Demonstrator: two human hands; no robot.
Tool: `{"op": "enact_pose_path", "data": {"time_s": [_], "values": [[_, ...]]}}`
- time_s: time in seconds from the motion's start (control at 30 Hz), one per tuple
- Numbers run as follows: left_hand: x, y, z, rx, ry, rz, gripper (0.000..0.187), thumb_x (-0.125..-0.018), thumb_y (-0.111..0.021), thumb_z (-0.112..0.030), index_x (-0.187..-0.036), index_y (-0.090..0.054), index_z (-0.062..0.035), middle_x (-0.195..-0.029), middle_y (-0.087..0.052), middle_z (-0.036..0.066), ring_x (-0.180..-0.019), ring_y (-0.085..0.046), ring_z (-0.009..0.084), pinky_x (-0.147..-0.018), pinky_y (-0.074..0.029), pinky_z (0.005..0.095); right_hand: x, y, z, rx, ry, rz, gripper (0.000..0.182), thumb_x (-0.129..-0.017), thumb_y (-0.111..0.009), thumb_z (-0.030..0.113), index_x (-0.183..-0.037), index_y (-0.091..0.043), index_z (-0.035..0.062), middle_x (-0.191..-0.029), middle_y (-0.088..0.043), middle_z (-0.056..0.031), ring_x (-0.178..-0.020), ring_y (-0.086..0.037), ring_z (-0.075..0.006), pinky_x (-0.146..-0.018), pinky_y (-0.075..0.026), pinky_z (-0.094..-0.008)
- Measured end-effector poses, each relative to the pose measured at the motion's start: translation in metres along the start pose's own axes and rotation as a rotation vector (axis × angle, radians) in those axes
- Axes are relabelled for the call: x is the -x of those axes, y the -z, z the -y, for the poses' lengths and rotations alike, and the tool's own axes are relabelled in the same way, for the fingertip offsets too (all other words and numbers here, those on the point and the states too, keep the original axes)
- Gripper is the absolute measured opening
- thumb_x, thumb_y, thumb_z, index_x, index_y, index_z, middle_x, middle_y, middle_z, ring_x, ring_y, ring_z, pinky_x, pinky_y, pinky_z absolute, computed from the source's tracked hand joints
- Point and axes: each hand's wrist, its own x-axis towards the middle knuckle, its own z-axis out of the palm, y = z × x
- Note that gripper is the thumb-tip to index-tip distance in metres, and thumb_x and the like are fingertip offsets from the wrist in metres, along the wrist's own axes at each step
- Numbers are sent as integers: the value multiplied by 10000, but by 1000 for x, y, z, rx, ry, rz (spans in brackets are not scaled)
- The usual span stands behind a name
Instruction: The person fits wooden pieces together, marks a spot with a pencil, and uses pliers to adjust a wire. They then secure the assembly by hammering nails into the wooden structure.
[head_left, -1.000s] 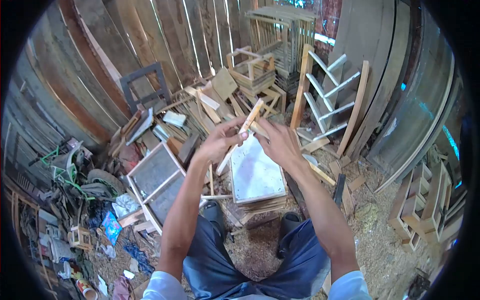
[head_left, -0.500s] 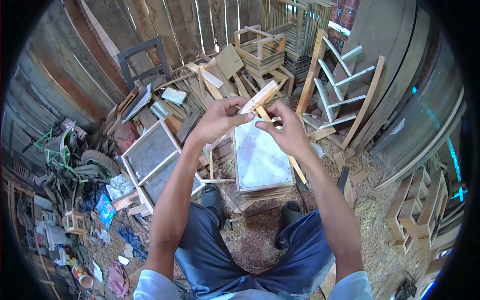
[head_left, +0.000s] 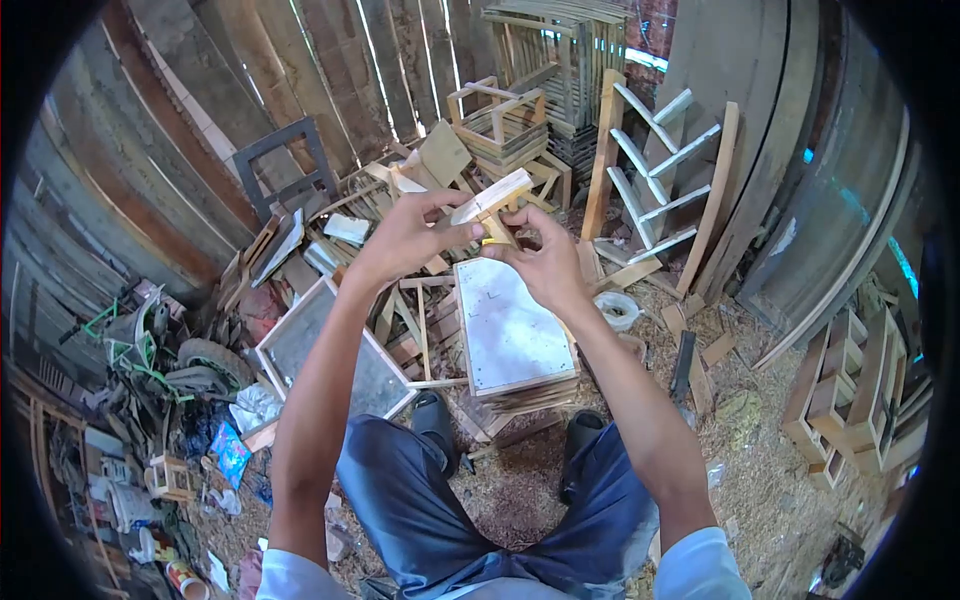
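My left hand (head_left: 405, 235) grips a short pale wooden strip (head_left: 492, 196), held up in front of me and pointing up to the right. My right hand (head_left: 540, 262) pinches a second thin wooden piece (head_left: 497, 231) that meets the strip's underside, and its fingers also touch the strip. Both hands hover above a stack of flat wooden frames topped by a white board (head_left: 510, 325) on the ground between my feet.
A mesh-filled wooden frame (head_left: 330, 350) lies on the left. Scrap wood and stacked crates (head_left: 505, 130) pile up against the plank wall. A ladder-like rack (head_left: 650, 170) leans at the right. Small wooden boxes (head_left: 850, 400) stand far right. Sawdust covers the ground.
Both hands have risen and drawn nearer to the camera with the wooden pieces. The strip has turned from steeply upright to nearly level, and the view has tilted slightly.
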Motion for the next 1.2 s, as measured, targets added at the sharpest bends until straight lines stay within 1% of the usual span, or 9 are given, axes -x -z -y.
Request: {"op": "enact_pose_path", "data": {"time_s": [0.13, 0.23, 0.33, 0.4, 0.6, 0.63, 0.9, 1.03, 1.2], "values": [[-6, 2, -14, 45, -18, 65, 429, -813, -728, -237, -1138, -623, 22, -1023, -661, 92, -950, -579, 149, -859, -440, 317, -3, 1, -12, -145, 55, -12, 318, -752, -777, 99, -975, -575, -2, -928, -647, -73, -854, -616, -129, -772, -507, -276], [-11, -3, -18, -38, -51, 65, 417, -811, -728, -243, -1126, -631, 12, -1003, -663, 82, -904, -584, 137, -807, -455, 307, -4, 5, -15, -173, 63, -4, 310, -759, -770, 91, -979, -573, -6, -938, -641, -73, -871, -612, -124, -775, -509, -269], [-14, -11, -26, -49, 140, 76, 399, -804, -734, -245, -1110, -643, -5, -975, -664, 70, -842, -584, 124, -775, -460, 297, -1, 12, -19, -127, 86, -70, 308, -762, -767, 83, -984, -572, -1, -962, -638, -76, -900, -607, -129, -771, -514, -263], [-20, -20, -31, -42, -14, 45, 395, -798, -736, -260, -1084, -650, -2, -905, -662, 51, -782, -573, 100, -714, -455, 262, 2, 23, -13, -17, 132, -83, 313, -757, -768, 70, -987, -566, 3, -960, -639, -73, -901, -608, -132, -771, -513, -263], [-52, -69, -39, -102, -55, 69, 386, -784, -734, -284, -1030, -667, 6, -864, -666, 55, -745, -577, 110, -691, -458, 276, 12, 74, -22, -189, -6, -105, 321, -758, -763, 56, -986, -544, 3, -934, -645, -72, -887, -611, -134, -798, -496, -287], [-58, -80, -48, -120, -69, 90, 398, -773, -736, -300, -1025, -671, 2, -851, -668, 64, -738, -583, 120, -694, -461, 283, 14, 88, -24, -145, 15, -98, 390, -737, -789, 139, -1019, -567, -15, -980, -649, -112, -939, -618, -190, -811, -489, -305], [-79, -216, -38, -136, -53, 172, 390, -697, -733, -331, -1004, -704, -91, -855, -674, 208, -853, -649, 362, -789, -505, 400, 66, 207, -76, -272, -386, -318, 360, -955, -530, 177, -1237, -479, -41, -1075, -604, -142, -922, -624, -188, -752, -548, -311], [-71, -282, -25, -225, -21, 288, 452, -719, -721, -325, -1093, -669, -76, -955, -661, 221, -918, -635, 365, -827, -491, 431, 90, 237, -122, -272, -544, -298, 321, -969, -499, 181, -1199, -518, -42, -1062, -589, -128, -905, -620, -202, -774, -568, -335], [-72, -344, -8, -263, -57, 355, 440, -727, -710, -305, -1103, -665, -81, -903, -663, 226, -885, -642, 363, -795, -507, 433, 109, 267, -167, -231, -718, -229, 257, -921, -557, 93, -1126, -567, -63, -1047, -597, -133, -922, -620, -201, -781, -573, -307]]}}
